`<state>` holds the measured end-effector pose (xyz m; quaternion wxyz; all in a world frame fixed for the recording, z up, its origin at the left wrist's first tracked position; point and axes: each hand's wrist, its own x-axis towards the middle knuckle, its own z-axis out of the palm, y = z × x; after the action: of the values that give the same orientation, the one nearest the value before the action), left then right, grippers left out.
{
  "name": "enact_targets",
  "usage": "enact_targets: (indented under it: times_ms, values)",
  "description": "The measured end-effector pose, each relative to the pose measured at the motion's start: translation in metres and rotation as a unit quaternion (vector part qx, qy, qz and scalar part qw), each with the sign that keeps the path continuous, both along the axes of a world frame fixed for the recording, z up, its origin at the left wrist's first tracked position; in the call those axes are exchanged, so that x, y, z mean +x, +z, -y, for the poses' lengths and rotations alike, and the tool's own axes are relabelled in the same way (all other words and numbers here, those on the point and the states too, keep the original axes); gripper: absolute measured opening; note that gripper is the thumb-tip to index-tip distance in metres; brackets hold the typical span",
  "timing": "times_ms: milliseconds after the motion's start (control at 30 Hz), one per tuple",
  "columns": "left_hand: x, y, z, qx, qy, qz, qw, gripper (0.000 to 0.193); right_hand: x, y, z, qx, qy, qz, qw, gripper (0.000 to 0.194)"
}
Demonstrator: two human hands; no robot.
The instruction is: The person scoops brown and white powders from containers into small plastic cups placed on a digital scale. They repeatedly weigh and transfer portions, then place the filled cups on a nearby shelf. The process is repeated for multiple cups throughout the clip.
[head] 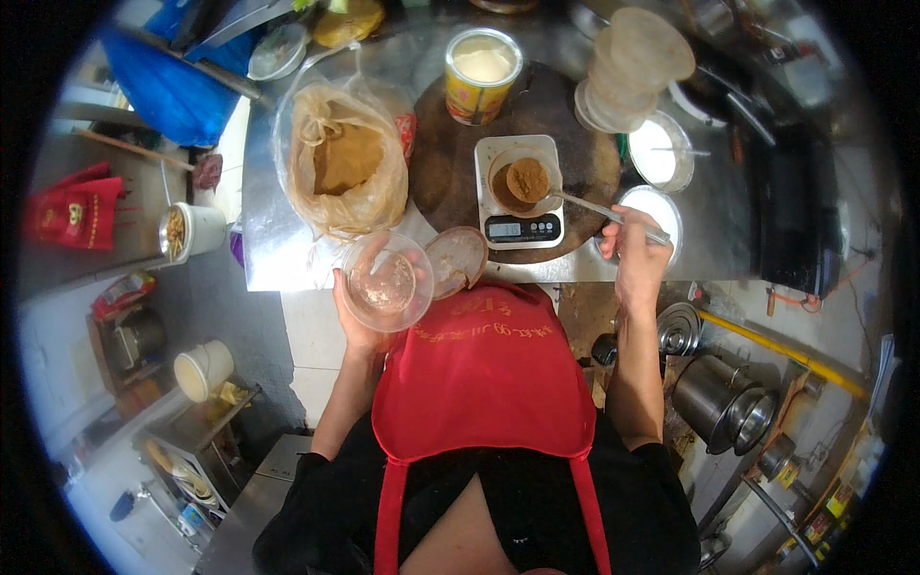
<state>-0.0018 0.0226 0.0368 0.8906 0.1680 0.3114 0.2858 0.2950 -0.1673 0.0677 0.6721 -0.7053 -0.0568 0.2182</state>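
Observation:
My left hand (353,316) holds a clear plastic tub (374,295) tilted toward me, with pale residue on its bottom. A round plastic lid (455,260) with brown smears lies against its right side. My right hand (636,251) grips the handle of a metal spoon (586,204). Heaped in the spoon is brown powder (528,180), over a small plastic bowl (548,205) that also contains brown powder. That bowl stands on a digital kitchen scale (485,205) with a lit display. To the left, a plastic bag (298,194) lies open around more brown powder (348,159).
Under the scale is a round wooden board (445,176) on a steel table (266,251). An open yellow tin (471,100) of pale powder stands behind. At right are stacked plastic tubs (625,65) and two containers of white powder (650,151), (658,208).

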Motion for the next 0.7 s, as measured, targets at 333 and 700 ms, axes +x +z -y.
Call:
enact_targets:
  times_ms: [333, 700]
  values:
    - [-0.0025, -0.0013, -0.0026, 0.021, -0.025, -0.006, 0.999, 0.082, 0.0002, 0.0019, 0.0003, 0.005, -0.002, -0.004, 1.000, 0.026]
    - [-0.0014, -0.0011, -0.0020, 0.012, -0.020, 0.011, 1.000, 0.084, -0.0084, 0.0046, -0.0018, -0.038, 0.039, 0.030, 0.998, 0.026]
